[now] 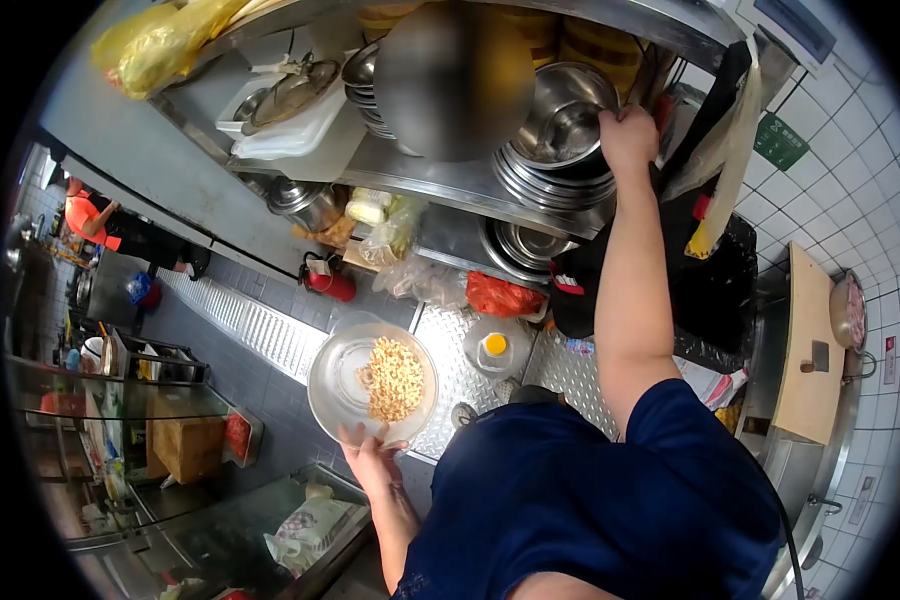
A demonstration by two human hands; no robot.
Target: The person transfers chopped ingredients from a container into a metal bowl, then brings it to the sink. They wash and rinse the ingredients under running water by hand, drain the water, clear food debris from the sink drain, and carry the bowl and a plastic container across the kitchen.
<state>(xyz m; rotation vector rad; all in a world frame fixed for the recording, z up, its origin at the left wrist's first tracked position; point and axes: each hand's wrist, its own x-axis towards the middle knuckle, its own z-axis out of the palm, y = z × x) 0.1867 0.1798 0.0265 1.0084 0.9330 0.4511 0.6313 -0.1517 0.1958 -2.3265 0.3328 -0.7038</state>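
My left hand (370, 452) holds a clear round bowl (335, 385) by its lower rim, low in front of my body. Pale beige chopped pieces (395, 380) lie in the bowl, mostly on its right side. My right hand (628, 135) is stretched up to the shelf, its fingers closed on the right rim of a steel bowl (570, 115). That bowl sits on top of a stack of steel bowls (552, 190). The fingertips inside the rim are partly hidden.
Another bowl stack (373, 110) and a white tray (300, 110) share the metal shelf (440, 175). Below are a lidded pot (300, 197), a red extinguisher (330, 283) and a yellow-capped jug (495, 345). A person in orange (85, 215) stands far left. A wooden board (805, 345) is right.
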